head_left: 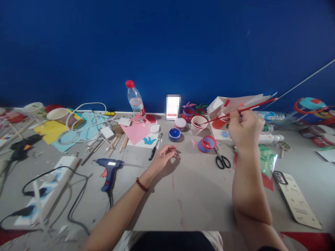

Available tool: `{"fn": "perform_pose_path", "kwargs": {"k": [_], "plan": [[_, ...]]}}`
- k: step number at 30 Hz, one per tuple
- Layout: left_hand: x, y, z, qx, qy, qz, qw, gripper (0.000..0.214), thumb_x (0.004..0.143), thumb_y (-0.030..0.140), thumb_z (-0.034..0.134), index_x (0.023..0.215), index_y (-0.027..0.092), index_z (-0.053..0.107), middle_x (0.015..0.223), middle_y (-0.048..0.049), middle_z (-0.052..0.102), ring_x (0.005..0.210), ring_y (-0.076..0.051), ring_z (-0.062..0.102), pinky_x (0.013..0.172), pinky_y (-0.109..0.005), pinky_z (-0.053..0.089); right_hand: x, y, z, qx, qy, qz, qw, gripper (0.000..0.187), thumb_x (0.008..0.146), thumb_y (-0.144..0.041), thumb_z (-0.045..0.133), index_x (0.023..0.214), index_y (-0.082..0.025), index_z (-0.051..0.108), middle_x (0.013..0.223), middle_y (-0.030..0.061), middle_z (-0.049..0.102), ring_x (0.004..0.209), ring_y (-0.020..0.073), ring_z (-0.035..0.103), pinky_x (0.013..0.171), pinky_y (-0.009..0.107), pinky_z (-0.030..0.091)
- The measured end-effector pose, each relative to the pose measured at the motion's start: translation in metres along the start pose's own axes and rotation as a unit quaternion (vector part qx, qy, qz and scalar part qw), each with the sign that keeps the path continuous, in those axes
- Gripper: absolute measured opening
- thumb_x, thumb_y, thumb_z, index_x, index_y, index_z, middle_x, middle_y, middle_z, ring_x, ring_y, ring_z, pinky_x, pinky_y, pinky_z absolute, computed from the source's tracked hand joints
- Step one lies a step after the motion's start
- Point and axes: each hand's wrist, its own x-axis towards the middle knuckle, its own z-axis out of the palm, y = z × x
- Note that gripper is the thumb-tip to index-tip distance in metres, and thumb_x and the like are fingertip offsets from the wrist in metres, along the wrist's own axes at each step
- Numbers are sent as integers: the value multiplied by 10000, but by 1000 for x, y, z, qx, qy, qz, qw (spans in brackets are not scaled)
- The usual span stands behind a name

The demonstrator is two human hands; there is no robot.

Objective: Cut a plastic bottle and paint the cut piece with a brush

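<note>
My right hand is closed round the red handle of a paintbrush. The brush slants down to the left, its tip inside a white paper cup. My left hand rests over the table with loosely curled fingers and nothing visible in it. Just beyond it stands an uncovered jar of blue paint. Behind that jar sits another small jar with a whitish top. A cut cup ring painted purple with a red rim lies between my hands, beside black-handled scissors.
At left lie a blue glue gun, a white power strip and tangled cables. A clear bottle with a red cap stands near the blue wall. A black marker lies beside coloured paper. A phone rests at right.
</note>
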Motion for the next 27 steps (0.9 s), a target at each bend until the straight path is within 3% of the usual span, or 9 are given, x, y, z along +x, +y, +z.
{"fn": "perform_pose_path", "kwargs": {"k": [7,17,22,27], "plan": [[-1,0,-1,1,-4,2,1000,290,790,404,717,968,186,644,879,-43,656,816,-170,612,846,-343,476,-2,-9,-11,-28,-12,-25,999,257,891,-332,506,785,-179,683,704,95,750,629,201,682,639,315,479],[-2,2,3,1,6,10,1000,293,766,394,734,960,196,640,864,-41,663,801,-173,612,831,-345,480,-2,-10,-20,-23,23,-43,999,286,877,-358,528,754,-168,703,612,65,717,511,167,634,560,282,451],[-6,14,15,7,-5,34,999,253,773,371,708,944,202,628,872,-43,661,819,-173,618,859,-351,490,-1,-1,-21,-6,30,-5,1000,322,879,-425,546,777,-164,705,618,74,717,548,198,667,598,316,495],[-4,35,36,80,20,109,991,220,806,300,664,995,201,609,973,-76,654,927,-207,625,897,-376,496,0,9,-17,-13,18,-5,1000,341,920,-454,533,832,-180,716,697,69,740,590,202,676,670,351,514]]}}
